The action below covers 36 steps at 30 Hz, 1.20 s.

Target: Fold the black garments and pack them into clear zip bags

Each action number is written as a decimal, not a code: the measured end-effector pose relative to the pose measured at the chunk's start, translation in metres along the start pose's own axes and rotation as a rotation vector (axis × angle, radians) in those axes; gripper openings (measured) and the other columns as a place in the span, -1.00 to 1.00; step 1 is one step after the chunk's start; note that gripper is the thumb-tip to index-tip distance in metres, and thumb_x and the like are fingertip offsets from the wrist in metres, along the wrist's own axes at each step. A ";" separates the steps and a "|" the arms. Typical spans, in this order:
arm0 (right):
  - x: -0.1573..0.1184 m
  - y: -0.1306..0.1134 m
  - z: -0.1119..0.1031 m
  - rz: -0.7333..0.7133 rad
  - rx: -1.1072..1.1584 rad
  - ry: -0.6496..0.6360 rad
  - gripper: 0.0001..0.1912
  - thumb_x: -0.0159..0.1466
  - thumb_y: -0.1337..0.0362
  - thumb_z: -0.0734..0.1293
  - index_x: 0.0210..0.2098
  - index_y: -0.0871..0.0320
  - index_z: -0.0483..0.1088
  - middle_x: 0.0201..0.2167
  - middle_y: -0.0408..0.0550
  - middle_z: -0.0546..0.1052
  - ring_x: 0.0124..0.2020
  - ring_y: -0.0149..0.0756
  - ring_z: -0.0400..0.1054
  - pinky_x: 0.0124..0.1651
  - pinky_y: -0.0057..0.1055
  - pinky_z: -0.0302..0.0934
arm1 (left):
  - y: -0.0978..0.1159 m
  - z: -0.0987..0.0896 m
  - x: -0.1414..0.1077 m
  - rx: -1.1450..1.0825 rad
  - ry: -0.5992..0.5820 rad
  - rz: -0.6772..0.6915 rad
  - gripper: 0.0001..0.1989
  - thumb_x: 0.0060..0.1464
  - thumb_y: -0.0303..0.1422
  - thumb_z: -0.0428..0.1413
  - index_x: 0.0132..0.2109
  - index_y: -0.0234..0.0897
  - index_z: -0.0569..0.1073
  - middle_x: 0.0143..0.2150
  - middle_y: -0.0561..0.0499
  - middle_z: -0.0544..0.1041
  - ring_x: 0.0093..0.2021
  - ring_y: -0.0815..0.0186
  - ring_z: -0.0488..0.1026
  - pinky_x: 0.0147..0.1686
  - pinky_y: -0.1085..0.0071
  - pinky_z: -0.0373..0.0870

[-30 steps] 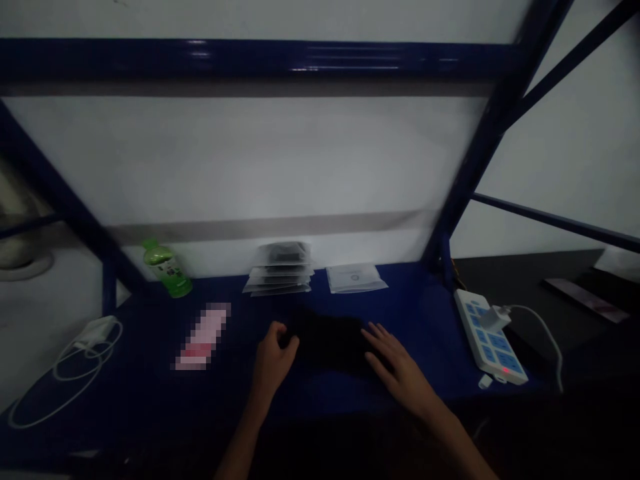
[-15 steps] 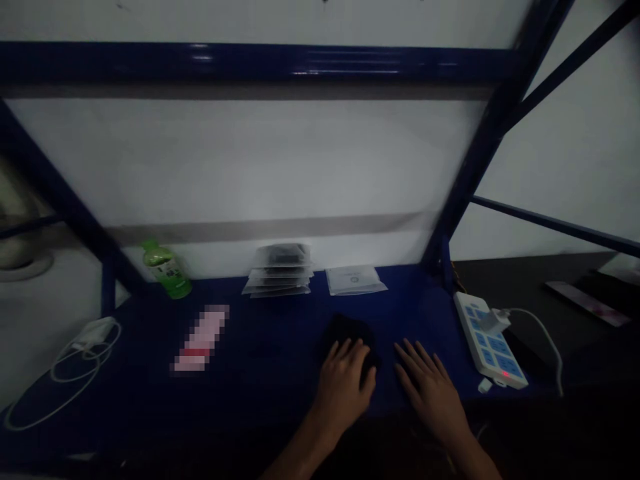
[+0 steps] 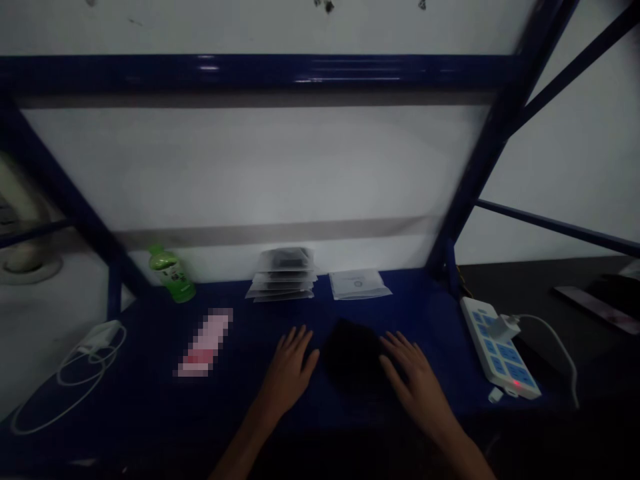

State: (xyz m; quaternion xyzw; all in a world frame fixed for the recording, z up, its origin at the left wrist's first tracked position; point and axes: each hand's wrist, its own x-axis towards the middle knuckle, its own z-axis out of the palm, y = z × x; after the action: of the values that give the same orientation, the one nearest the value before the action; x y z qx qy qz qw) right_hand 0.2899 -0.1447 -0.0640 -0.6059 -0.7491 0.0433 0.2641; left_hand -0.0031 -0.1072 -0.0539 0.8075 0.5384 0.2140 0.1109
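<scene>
A dark, soft-looking item (image 3: pixel 354 359) lies on the blue table (image 3: pixel 240 393) between my hands; its details are lost in the dim light. To its left, my left hand (image 3: pixel 291 370) rests palm down with the thumb apart from the fingers, holding nothing. My right hand (image 3: pixel 413 377) is at the item's right edge, fingers stretched out, also holding nothing. Behind them, a stack of clear plastic packets (image 3: pixel 284 275) sits near the wall. A flat white packet (image 3: pixel 359 284) lies to the right of the stack.
A green bottle (image 3: pixel 173 275) and a blurred pink item (image 3: pixel 206 343) are on the left, beyond a white charger with coiled cable (image 3: pixel 100 335). At the right stands a white power strip (image 3: pixel 500 350) with a plug. Blue frame bars (image 3: pixel 250 72) surround the table.
My left hand has moved left off the dark item onto the table beside it. My right hand has shifted slightly left, to the item's edge.
</scene>
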 end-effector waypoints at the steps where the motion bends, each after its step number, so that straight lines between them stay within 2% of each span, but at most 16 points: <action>1: 0.009 -0.012 -0.001 -0.073 0.028 -0.026 -0.51 0.42 0.06 0.12 0.29 0.00 0.21 0.32 -0.01 0.25 0.39 -0.05 -0.03 0.35 0.15 -0.07 | -0.012 0.000 -0.002 0.037 -0.005 -0.018 -0.49 0.36 -0.11 -0.15 0.34 -0.17 0.22 0.39 -0.09 0.16 0.40 0.06 0.03 0.32 -0.04 0.04; 4: 0.032 -0.040 0.002 -0.232 0.062 -0.183 -0.47 0.40 0.03 0.15 0.33 -0.08 0.13 0.37 -0.07 0.14 0.41 -0.03 -0.14 0.37 0.17 -0.16 | -0.033 0.000 -0.007 0.120 -0.012 -0.027 -0.49 0.36 -0.11 -0.14 0.36 -0.13 0.18 0.41 -0.08 0.12 0.41 0.03 0.01 0.31 -0.09 0.02; 6: 0.040 -0.046 0.007 -0.264 0.055 -0.286 -0.46 0.40 -0.01 0.14 0.34 -0.10 0.12 0.38 -0.08 0.13 0.42 -0.03 -0.16 0.37 0.18 -0.21 | -0.037 0.001 -0.010 0.148 0.002 -0.014 -0.49 0.36 -0.12 -0.13 0.37 -0.09 0.15 0.41 -0.06 0.11 0.40 0.05 0.02 0.31 -0.09 0.02; 8: 0.043 -0.046 0.013 -0.266 0.044 -0.335 -0.45 0.41 -0.04 0.11 0.34 -0.12 0.10 0.37 -0.08 0.14 0.41 -0.04 -0.14 0.37 0.19 -0.25 | -0.037 0.003 -0.012 0.160 0.020 -0.005 -0.49 0.35 -0.13 -0.12 0.38 -0.06 0.13 0.41 -0.05 0.12 0.40 0.06 0.04 0.31 -0.08 0.03; 16: 0.038 -0.036 0.018 -0.266 0.023 -0.343 -0.46 0.42 -0.05 0.07 0.35 -0.15 0.05 0.38 -0.10 0.11 0.42 -0.07 -0.14 0.38 0.17 -0.25 | -0.035 0.004 -0.013 0.160 0.012 -0.007 -0.49 0.36 -0.12 -0.14 0.38 -0.07 0.13 0.42 -0.06 0.11 0.40 0.06 0.03 0.31 -0.09 0.02; 18: 0.036 -0.031 0.015 -0.247 0.017 -0.336 -0.46 0.42 -0.05 0.07 0.35 -0.16 0.04 0.38 -0.11 0.11 0.42 -0.07 -0.14 0.37 0.18 -0.25 | -0.035 0.003 -0.013 0.148 0.017 -0.017 -0.50 0.35 -0.12 -0.13 0.36 -0.08 0.16 0.41 -0.06 0.14 0.40 0.06 0.04 0.31 -0.10 0.02; 21: 0.030 -0.020 0.011 -0.213 0.004 -0.309 -0.46 0.42 -0.03 0.08 0.36 -0.17 0.03 0.38 -0.12 0.11 0.41 -0.08 -0.14 0.37 0.19 -0.24 | -0.035 0.001 -0.007 0.101 0.044 -0.022 -0.52 0.33 -0.14 -0.08 0.31 -0.15 0.27 0.38 -0.09 0.19 0.39 0.06 0.07 0.29 -0.02 0.12; 24: 0.024 -0.011 0.007 -0.197 -0.008 -0.283 -0.47 0.42 -0.02 0.09 0.36 -0.17 0.03 0.38 -0.10 0.12 0.41 -0.06 -0.11 0.36 0.20 -0.23 | -0.031 0.004 0.015 0.025 0.038 0.039 -0.57 0.32 -0.21 -0.05 0.25 -0.21 0.35 0.35 -0.09 0.27 0.37 0.13 0.13 0.26 0.12 0.22; 27: 0.022 -0.009 0.008 -0.194 -0.025 -0.267 -0.46 0.43 -0.01 0.08 0.36 -0.16 0.02 0.38 -0.09 0.11 0.41 -0.07 -0.11 0.36 0.20 -0.22 | -0.023 0.013 0.055 -0.036 0.011 0.127 -0.59 0.30 -0.30 -0.05 0.23 -0.25 0.37 0.29 -0.09 0.35 0.32 0.19 0.23 0.27 0.18 0.22; 32: 0.022 -0.010 0.010 -0.203 -0.026 -0.266 -0.46 0.42 0.00 0.09 0.36 -0.16 0.02 0.38 -0.09 0.12 0.41 -0.05 -0.10 0.36 0.21 -0.22 | -0.005 0.034 0.127 -0.072 -0.020 0.233 -0.48 0.20 -0.49 -0.06 0.30 -0.26 0.27 0.33 -0.06 0.29 0.33 0.26 0.21 0.31 0.24 0.18; 36: 0.022 -0.011 0.008 -0.191 -0.024 -0.259 -0.47 0.42 0.00 0.09 0.36 -0.17 0.03 0.38 -0.09 0.12 0.41 -0.04 -0.10 0.36 0.21 -0.21 | 0.005 0.042 0.156 -0.066 -0.055 0.280 -0.44 0.18 -0.48 -0.04 0.33 -0.24 0.21 0.33 -0.04 0.30 0.30 0.27 0.26 0.28 0.29 0.21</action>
State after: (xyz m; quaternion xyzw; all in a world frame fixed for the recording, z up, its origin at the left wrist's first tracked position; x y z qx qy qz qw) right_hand 0.2737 -0.1250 -0.0594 -0.5243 -0.8317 0.0867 0.1610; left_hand 0.0715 0.0359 -0.0540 0.8762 0.4098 0.2229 0.1210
